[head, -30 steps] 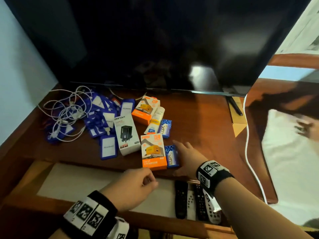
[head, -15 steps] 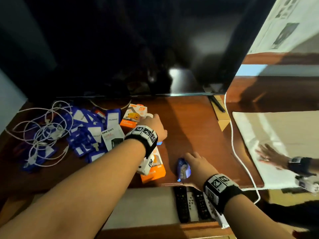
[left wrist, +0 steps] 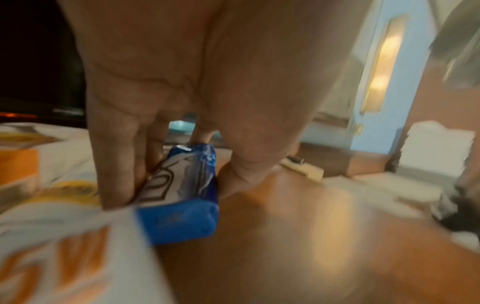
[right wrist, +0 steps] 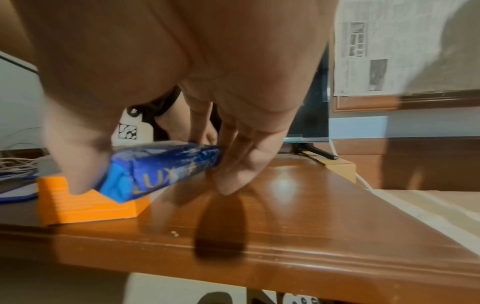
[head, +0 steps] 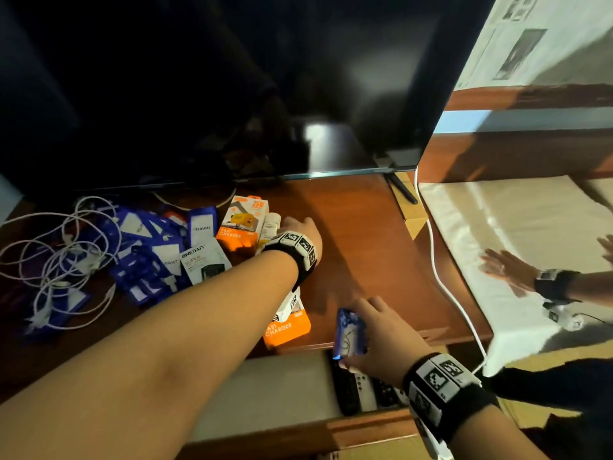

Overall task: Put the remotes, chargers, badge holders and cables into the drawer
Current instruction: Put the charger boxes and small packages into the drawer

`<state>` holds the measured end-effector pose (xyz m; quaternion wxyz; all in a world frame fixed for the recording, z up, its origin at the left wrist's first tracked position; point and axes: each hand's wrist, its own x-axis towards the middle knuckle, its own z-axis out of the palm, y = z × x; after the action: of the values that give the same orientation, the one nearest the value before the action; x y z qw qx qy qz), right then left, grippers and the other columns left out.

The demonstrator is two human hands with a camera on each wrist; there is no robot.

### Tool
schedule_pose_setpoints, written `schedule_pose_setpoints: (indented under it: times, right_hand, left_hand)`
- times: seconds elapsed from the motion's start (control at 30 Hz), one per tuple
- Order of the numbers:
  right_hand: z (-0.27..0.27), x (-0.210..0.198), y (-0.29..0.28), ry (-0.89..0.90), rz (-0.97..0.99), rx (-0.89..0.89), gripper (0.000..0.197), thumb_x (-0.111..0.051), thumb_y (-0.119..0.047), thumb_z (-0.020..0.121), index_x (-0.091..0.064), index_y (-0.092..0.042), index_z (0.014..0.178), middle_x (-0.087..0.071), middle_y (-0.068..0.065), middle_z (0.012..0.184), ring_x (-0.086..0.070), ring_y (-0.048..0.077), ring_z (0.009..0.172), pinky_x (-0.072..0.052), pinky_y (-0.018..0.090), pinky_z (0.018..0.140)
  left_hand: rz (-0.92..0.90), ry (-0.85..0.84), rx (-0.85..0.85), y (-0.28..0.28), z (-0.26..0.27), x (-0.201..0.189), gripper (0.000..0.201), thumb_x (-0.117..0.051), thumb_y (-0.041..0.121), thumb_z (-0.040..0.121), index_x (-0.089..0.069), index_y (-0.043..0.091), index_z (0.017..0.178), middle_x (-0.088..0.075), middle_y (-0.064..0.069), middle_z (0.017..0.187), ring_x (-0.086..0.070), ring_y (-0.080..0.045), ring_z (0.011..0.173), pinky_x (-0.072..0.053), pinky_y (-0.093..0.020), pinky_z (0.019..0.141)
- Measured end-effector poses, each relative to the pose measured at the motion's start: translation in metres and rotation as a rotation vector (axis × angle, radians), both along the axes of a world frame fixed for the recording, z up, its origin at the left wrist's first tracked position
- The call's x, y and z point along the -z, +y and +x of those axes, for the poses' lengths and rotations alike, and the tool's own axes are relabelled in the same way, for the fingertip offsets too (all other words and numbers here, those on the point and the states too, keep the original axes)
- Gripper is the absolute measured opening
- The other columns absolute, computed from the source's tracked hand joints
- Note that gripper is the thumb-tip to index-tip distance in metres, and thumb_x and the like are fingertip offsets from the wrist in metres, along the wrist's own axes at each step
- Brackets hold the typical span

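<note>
My right hand (head: 371, 330) pinches a small blue Lux packet (head: 348, 333) between thumb and fingers, tilted above the desk's front edge; the right wrist view shows that packet (right wrist: 161, 170) clear of the wood. My left hand (head: 295, 227) reaches across to a second blue packet (left wrist: 182, 216) and pinches it by the far orange charger box (head: 240, 224). A nearer orange charger box (head: 288, 327) lies under my left wrist. The open drawer (head: 282, 386) holds several remotes (head: 358, 390). A white charger box (head: 204, 260), blue badge holders (head: 149, 257) and white cables (head: 56, 260) lie at the left.
A large dark TV (head: 232, 88) stands along the back of the desk (head: 365, 260). A white cord (head: 444, 287) runs down the desk's right side. Another person's hand (head: 507, 270) rests on a white cloth (head: 497, 234) at the right.
My left hand has left the drawer front and reached over to the far blue packet. My right hand has picked up the near blue packet and drawn it toward the drawer.
</note>
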<state>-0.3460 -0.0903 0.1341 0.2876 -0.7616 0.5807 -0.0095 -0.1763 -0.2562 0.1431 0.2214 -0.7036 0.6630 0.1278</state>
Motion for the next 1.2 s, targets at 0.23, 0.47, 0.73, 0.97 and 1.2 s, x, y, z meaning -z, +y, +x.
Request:
schedule_pose_setpoints:
  times: [0.23, 0.47, 0.73, 0.97, 1.2]
  right_hand:
    - [0.019, 0.01, 0.026, 0.063, 0.176, -0.164, 0.088, -0.08, -0.07, 0.065, -0.044, -0.032, 0.136, -0.051, -0.011, 0.127, -0.059, 0.016, 0.115, -0.049, 0.034, 0.099]
    - [0.034, 0.064, 0.016, 0.23, 0.353, -0.275, 0.088, -0.081, -0.057, 0.076, -0.038, -0.016, 0.142, -0.048, 0.007, 0.14, -0.056, 0.032, 0.127, -0.047, 0.041, 0.105]
    - [0.061, 0.114, 0.013, 0.422, 0.412, -0.389, 0.095, -0.074, -0.055, 0.083, -0.025, -0.018, 0.156, -0.037, 0.014, 0.156, -0.045, 0.038, 0.14, -0.04, 0.046, 0.114]
    - [0.078, 0.134, 0.005, 0.505, 0.338, -0.491, 0.053, -0.036, -0.032, 0.11, -0.021, -0.019, 0.16, -0.032, 0.019, 0.162, -0.039, 0.039, 0.145, -0.031, 0.043, 0.118]
    - [0.081, 0.117, -0.003, 0.514, 0.487, -0.427, 0.048, -0.05, -0.028, 0.106, -0.044, -0.016, 0.152, -0.047, 0.012, 0.156, -0.045, 0.031, 0.142, -0.035, 0.038, 0.117]
  left_hand:
    - [-0.419, 0.677, 0.0, 0.088, 0.024, -0.092, 0.051, -0.062, 0.041, 0.091, -0.039, 0.027, 0.134, -0.048, -0.012, 0.117, -0.059, -0.029, 0.094, -0.054, -0.039, 0.085]
    - [-0.018, 0.9, 0.071, 0.223, 0.09, -0.125, 0.035, -0.067, 0.04, 0.09, -0.047, 0.046, 0.119, -0.064, 0.014, 0.097, -0.064, 0.0, 0.086, -0.059, -0.025, 0.07]
    - [0.208, 0.741, 0.054, 0.278, 0.125, -0.022, 0.049, -0.057, 0.053, 0.089, -0.036, 0.052, 0.133, -0.047, 0.02, 0.129, -0.049, 0.002, 0.116, -0.045, -0.028, 0.104]
    - [0.23, 0.591, 0.032, 0.268, 0.112, 0.03, 0.056, -0.05, 0.048, 0.093, -0.032, 0.036, 0.146, -0.047, -0.003, 0.131, -0.047, -0.025, 0.126, -0.04, -0.037, 0.108]
    - [0.327, 0.407, 0.05, 0.232, 0.091, 0.063, 0.047, -0.051, 0.041, 0.097, -0.038, 0.02, 0.137, -0.047, -0.02, 0.135, -0.047, -0.039, 0.128, -0.043, -0.047, 0.103]
